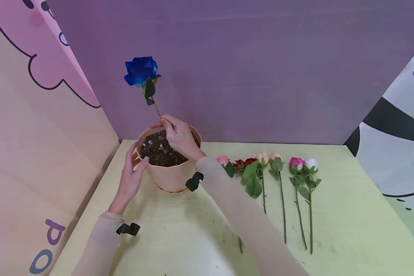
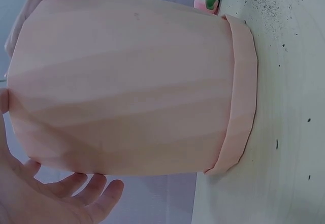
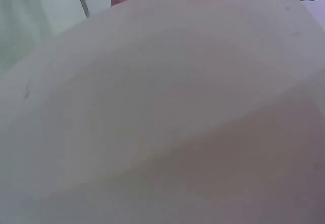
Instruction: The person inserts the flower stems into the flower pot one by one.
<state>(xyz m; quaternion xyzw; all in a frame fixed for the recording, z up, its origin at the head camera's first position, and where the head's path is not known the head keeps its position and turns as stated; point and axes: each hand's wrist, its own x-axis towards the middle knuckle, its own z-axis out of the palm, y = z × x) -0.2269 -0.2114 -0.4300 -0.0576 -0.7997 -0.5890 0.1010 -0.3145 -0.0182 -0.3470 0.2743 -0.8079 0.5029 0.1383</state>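
Observation:
A blue artificial rose [image 1: 141, 71] stands above the flowerpot, leaning a little left. My right hand [image 1: 182, 136] pinches its stem [image 1: 157, 110] over the pot's far rim. The stem's lower end is hidden behind that hand. The pink flowerpot [image 2: 122, 82] holds dark soil [image 1: 158, 151] with pale specks. My left hand [image 1: 132, 174] holds the pot's left side, thumb at the rim and fingers along the outer wall. In the right wrist view a pale surface close to the camera fills most of the picture, with part of a hand at the top edge.
Several artificial flowers lie on the pale table [image 1: 348, 214] right of the pot: a pink one [image 1: 222, 160], red ones [image 1: 239, 165], peach ones [image 1: 262, 158], a magenta one [image 1: 297, 163] and a white one [image 1: 311, 164]. Soil crumbs lie before the pot. A purple wall [image 1: 262, 69] stands behind.

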